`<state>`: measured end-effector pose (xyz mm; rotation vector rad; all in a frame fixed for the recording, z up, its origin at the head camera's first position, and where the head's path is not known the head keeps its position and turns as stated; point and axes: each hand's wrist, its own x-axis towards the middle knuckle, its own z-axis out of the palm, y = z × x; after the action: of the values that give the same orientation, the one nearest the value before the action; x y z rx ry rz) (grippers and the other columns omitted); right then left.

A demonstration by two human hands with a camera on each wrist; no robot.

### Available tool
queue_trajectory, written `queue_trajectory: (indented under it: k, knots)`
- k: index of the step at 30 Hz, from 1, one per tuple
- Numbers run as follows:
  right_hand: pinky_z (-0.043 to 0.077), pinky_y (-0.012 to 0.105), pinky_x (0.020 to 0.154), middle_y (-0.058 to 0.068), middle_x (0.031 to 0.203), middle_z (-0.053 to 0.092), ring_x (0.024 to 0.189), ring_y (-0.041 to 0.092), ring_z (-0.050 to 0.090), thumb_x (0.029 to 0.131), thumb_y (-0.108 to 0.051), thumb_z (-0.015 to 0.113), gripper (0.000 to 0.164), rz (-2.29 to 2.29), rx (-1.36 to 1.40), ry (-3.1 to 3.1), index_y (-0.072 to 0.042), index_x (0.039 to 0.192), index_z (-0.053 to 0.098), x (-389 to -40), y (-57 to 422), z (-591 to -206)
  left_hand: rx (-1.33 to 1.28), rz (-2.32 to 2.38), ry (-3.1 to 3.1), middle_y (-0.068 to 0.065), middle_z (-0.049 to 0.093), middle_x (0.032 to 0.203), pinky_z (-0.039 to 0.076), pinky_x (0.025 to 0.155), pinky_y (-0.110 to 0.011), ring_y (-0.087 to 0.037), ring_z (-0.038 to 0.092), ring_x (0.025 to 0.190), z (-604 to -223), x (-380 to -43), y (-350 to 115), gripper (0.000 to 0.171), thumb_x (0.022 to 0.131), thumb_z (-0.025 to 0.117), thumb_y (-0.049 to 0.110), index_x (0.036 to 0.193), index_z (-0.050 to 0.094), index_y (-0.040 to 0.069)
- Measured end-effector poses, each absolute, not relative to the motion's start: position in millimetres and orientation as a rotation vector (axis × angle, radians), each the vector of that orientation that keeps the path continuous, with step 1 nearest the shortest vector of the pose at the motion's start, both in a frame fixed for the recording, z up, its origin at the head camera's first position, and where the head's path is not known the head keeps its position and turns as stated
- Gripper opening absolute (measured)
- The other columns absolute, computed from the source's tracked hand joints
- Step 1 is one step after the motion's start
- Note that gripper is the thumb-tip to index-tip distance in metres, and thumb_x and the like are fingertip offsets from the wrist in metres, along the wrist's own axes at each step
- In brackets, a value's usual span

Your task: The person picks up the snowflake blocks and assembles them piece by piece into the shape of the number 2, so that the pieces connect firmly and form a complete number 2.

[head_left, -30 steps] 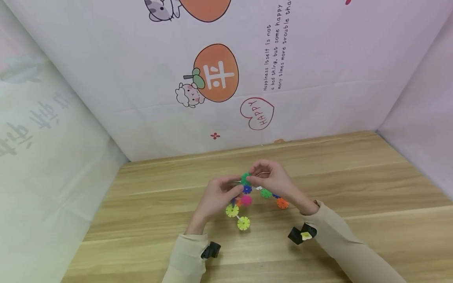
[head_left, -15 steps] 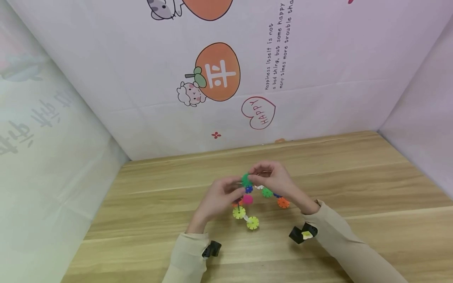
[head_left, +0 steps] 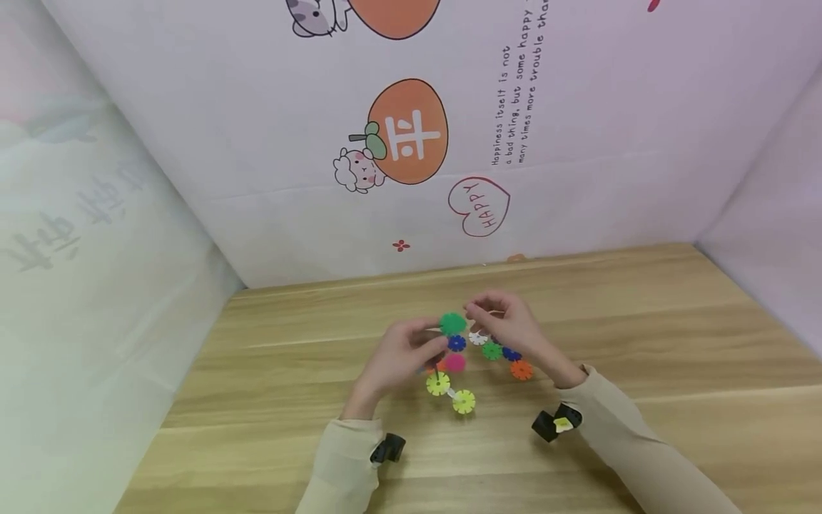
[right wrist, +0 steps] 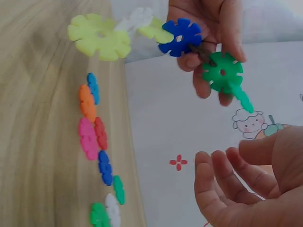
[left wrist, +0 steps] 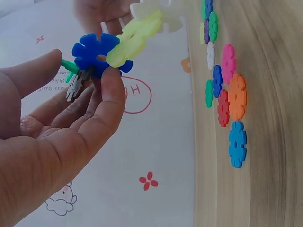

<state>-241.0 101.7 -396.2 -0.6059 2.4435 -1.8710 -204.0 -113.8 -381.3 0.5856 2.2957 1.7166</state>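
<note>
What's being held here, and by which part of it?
The left hand holds a chain of interlocking snowflake discs around its blue disc and green end; the right hand holds nothing.

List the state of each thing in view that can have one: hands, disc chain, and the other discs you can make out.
Disc chain, joined by slots, held above the table
End green disc, slotted into the neighbouring green disc
Left hand, gripping the chain
Right hand, empty, apart from the chain
Light blue disc, flat on the table
Orange disc, likewise flat
Pink disc, likewise flat
Red disc, likewise flat
</note>
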Motion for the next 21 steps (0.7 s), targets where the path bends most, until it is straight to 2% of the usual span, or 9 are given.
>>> queue_trajectory:
  k: [4, 10, 14, 21]
  knots:
    - [0.057, 0.044, 0.071, 0.022, 0.097, 0.066, 0.082, 0.038, 0.065, 0.094, -0.008, 0.060, 0.021, -1.738, -0.601, 2.441, 0.007, 0.108, 0.062, -243, 103, -407, 0.575, 1.734, 2.284, -0.016, 0.068, 0.111, 0.056, 0.081, -0.031, -0.035, 0.065, 0.103, -382, -205, -114, 0.035, 0.096, 0.059, 0.013, 0.130, 0.057, 0.006]
    - [0.057, 0.035, 0.072, 0.014, 0.091, 0.067, 0.084, 0.027, 0.065, 0.089, -0.006, 0.065, 0.017, -1.579, -0.730, 2.479, 0.006, 0.101, 0.064, -249, 95, -420, 0.580, 1.762, 2.252, -0.019, 0.067, 0.112, 0.056, 0.081, -0.033, -0.038, 0.064, 0.103, -382, -206, -117, 0.034, 0.096, 0.059, 0.013, 0.130, 0.058, 0.007]
    - [0.056, 0.034, 0.073, 0.013, 0.088, 0.069, 0.084, 0.026, 0.066, 0.084, -0.003, 0.069, 0.016, -1.481, -0.754, 2.500, 0.006, 0.096, 0.064, -251, 90, -429, 0.583, 1.761, 2.259, -0.022, 0.067, 0.110, 0.056, 0.079, -0.034, -0.039, 0.065, 0.101, -382, -207, -119, 0.037, 0.097, 0.058, 0.014, 0.133, 0.054, 0.007]
    - [0.055, 0.030, 0.063, 0.009, 0.089, 0.068, 0.081, 0.020, 0.064, 0.081, -0.002, 0.073, 0.022, -1.350, -0.674, 2.517, 0.002, 0.101, 0.066, -251, 83, -436, 0.556, 1.724, 2.294, -0.023, 0.065, 0.115, 0.056, 0.079, -0.035, -0.034, 0.066, 0.100, -378, -205, -121, 0.047, 0.097, 0.058, 0.016, 0.142, 0.045, 0.010]
